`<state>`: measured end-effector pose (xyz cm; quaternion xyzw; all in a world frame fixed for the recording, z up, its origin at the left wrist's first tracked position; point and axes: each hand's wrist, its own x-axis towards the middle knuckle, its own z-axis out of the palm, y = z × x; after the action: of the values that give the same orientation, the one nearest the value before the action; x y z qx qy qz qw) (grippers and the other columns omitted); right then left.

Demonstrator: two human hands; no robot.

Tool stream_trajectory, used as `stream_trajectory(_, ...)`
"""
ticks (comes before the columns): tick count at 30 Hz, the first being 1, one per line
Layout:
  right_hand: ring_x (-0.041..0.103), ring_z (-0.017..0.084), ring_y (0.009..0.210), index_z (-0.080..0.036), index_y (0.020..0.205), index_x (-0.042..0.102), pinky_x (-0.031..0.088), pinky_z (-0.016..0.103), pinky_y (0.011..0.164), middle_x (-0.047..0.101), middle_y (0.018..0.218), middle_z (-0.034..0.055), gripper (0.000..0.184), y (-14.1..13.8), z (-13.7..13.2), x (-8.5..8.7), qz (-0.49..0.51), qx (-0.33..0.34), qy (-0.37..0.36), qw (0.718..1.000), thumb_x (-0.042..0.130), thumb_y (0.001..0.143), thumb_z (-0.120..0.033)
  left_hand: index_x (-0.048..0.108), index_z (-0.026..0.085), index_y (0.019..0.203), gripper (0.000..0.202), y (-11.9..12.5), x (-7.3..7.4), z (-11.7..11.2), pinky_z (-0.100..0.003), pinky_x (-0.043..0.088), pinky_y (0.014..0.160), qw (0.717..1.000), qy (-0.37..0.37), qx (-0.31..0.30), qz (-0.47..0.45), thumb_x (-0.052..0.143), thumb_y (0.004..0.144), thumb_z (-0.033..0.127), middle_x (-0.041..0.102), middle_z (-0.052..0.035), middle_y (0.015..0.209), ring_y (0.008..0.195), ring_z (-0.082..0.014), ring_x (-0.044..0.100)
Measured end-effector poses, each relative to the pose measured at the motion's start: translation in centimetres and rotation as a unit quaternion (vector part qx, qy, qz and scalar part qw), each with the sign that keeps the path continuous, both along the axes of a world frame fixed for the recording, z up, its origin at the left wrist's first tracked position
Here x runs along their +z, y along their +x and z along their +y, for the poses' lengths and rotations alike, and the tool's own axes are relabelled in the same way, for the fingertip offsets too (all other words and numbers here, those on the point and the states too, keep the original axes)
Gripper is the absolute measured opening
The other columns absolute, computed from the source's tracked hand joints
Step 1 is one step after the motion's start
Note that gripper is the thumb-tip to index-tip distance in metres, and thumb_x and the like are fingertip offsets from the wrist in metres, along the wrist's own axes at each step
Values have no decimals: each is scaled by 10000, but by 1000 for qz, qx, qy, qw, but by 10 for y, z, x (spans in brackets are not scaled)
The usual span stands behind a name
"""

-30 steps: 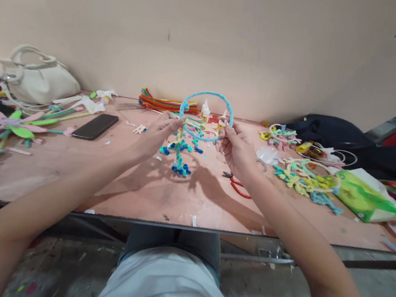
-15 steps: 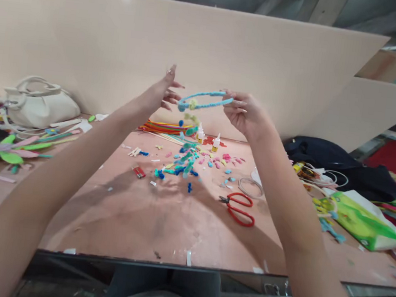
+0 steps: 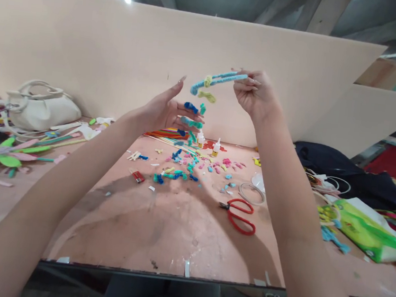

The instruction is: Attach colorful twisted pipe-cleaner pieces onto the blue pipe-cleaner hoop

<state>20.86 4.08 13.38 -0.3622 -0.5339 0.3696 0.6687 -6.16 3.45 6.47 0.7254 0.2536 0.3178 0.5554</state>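
My right hand (image 3: 256,91) pinches one side of a light-blue fuzzy hoop (image 3: 223,78), held up above the table and tilted down to the left. A pale yellow fuzzy piece (image 3: 208,81) is attached to the hoop. Strands of small fuzzy pieces hang below it: a yellow piece (image 3: 207,96), a dark blue piece (image 3: 191,107) and several teal ones, with the lower end near the tabletop. My left hand (image 3: 164,111) is open, fingers spread, beside and partly behind the hanging pieces. Whether its fingers touch the strands, I cannot tell.
Red-handled scissors (image 3: 242,216), a red lighter (image 3: 138,176), a pale ring (image 3: 252,194) and glue bottles (image 3: 216,147) lie or stand on the table (image 3: 131,236). A white handbag (image 3: 45,105) is left; a green packet (image 3: 371,230) and dark cloth (image 3: 345,177) are right.
My right hand has raised the hoop, and it now tilts more. My left hand has moved down and right, from near the hoop's edge to the hanging pieces.
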Motion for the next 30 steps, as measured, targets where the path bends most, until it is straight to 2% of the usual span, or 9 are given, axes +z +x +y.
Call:
stream_trajectory(3, 526, -36, 506, -141, 825, 623, 303, 117, 521, 493, 627, -102, 389, -4, -11, -1, 10, 9, -10, 1000, 368, 1097, -28, 816, 157, 1006, 909, -10, -7, 2, -379, 661, 820, 1000, 19, 19, 16, 269, 976, 882, 809, -201, 1039, 883, -296, 803)
stream_trajectory(6, 386, -54, 426, -160, 765, 545, 274, 104, 487, 407, 589, -119, 396, -13, -31, 2, 10, 50, -7, 999, 370, 1076, 14, 828, 158, 1050, 977, -19, -9, -3, -406, 663, 843, 998, 26, 29, 44, 262, 913, 943, 817, -220, 1047, 953, -341, 813)
stream_trajectory(10, 237, -73, 409, -178, 725, 417, 237, 108, 500, 272, 572, -136, 447, -29, -58, 11, 0, 104, -2, 995, 233, 1084, 16, 819, 138, 1036, 1045, -27, -15, -13, -451, 655, 924, 999, -32, 3, 31, 187, 905, 960, 820, -234, 1025, 1092, -366, 803)
stream_trajectory(13, 192, -55, 418, -197, 737, 389, 219, 115, 465, 280, 588, -142, 430, -39, -70, 15, -13, 135, 10, 991, 336, 1066, 75, 814, 124, 1019, 1096, -32, -20, -18, -470, 650, 929, 996, -74, -41, 35, 151, 887, 987, 814, -248, 979, 1050, -361, 811)
stream_trajectory(16, 173, -43, 403, -201, 756, 430, 195, 120, 430, 310, 613, -138, 409, -46, -81, 11, -21, 160, 18, 987, 382, 1071, 55, 805, 120, 1043, 1121, -40, -21, -24, -470, 648, 908, 996, -71, -40, 29, 93, 905, 974, 806, -246, 962, 986, -345, 816)
stream_trajectory(19, 175, -50, 394, -177, 808, 543, 166, 125, 442, 293, 603, -132, 382, -54, -101, 4, -17, 143, 10, 990, 363, 1107, -19, 774, 110, 1178, 1146, -50, -16, -32, -449, 640, 881, 999, -41, -10, 9, -11, 948, 911, 805, -217, 1014, 946, -322, 813)
stream_trajectory(22, 153, -62, 391, -164, 795, 559, 151, 125, 453, 273, 613, -125, 416, -64, -127, -3, -18, 105, 2, 994, 336, 1119, -32, 680, 50, 1370, 1206, -58, -11, -43, -443, 608, 910, 999, -36, -14, 19, -124, 966, 852, 801, -193, 1027, 989, -321, 800)
stream_trajectory(26, 145, -18, 385, -184, 728, 479, 214, 109, 391, 282, 594, -114, 425, -74, -148, -29, 42, 120, -25, 992, 397, 1096, 11, 559, -20, 1500, 1210, -69, -18, -47, -481, 496, 1128, 998, -18, -29, 57, -167, 986, 801, 794, -193, 1128, 1183, -333, 734)
stream_trajectory(30, 198, 20, 408, -202, 739, 446, 244, 141, 392, 336, 587, -96, 397, -67, -154, -99, 30, 125, -113, 985, 425, 1130, -145, 566, -29, 1481, 1251, -87, -47, -30, -479, 503, 1113, 992, -5, -19, 121, -146, 955, 856, 795, -228, 1178, 1165, -344, 716)
